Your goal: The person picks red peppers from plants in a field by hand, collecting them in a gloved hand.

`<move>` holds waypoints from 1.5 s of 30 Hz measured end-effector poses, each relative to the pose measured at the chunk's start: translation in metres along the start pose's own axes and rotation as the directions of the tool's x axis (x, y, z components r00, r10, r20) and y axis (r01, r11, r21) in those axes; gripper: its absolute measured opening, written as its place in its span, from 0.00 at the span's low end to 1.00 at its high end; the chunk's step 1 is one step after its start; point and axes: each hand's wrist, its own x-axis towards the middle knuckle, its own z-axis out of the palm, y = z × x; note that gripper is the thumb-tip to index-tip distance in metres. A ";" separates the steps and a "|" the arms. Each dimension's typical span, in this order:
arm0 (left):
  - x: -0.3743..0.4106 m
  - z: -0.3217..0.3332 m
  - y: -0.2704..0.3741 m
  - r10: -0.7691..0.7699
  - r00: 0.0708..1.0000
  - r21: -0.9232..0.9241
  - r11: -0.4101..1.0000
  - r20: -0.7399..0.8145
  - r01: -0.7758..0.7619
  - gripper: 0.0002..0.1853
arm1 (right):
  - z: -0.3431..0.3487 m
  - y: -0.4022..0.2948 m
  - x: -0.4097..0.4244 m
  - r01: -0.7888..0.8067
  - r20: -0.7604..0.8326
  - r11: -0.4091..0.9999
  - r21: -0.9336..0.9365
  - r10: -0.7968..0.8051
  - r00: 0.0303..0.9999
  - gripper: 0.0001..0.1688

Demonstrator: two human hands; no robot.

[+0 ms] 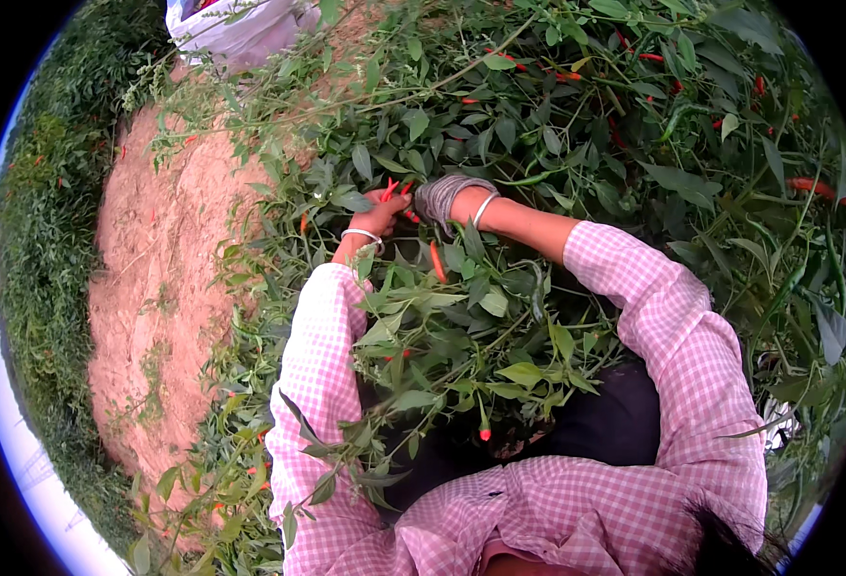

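Note:
Red chili peppers (390, 189) stick up from my bare left hand (381, 214), whose fingers are closed around them. A white bangle circles that wrist. My right hand (443, 201), in a grey knitted glove, reaches in among the leaves just right of the left one; its fingers are mostly hidden, so I cannot tell what they hold. More red peppers show between the two hands. An orange-red pepper (437, 262) hangs just below them on the chili plant (495, 302). A green pepper (534, 178) lies along the leaves above my right wrist.
A white plastic sack (250, 32) with something red inside stands at the top left. A strip of bare reddish soil (171, 237) runs down the left side, with another row of plants (48, 216) beyond it. A long weed stem (423, 90) crosses above my hands.

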 end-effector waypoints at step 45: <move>-0.033 0.020 0.060 0.562 0.805 0.814 0.368 0.190 -0.449 0.11 | -0.036 -0.020 -0.068 0.216 -0.071 0.923 -0.320 -0.250 0.966 0.13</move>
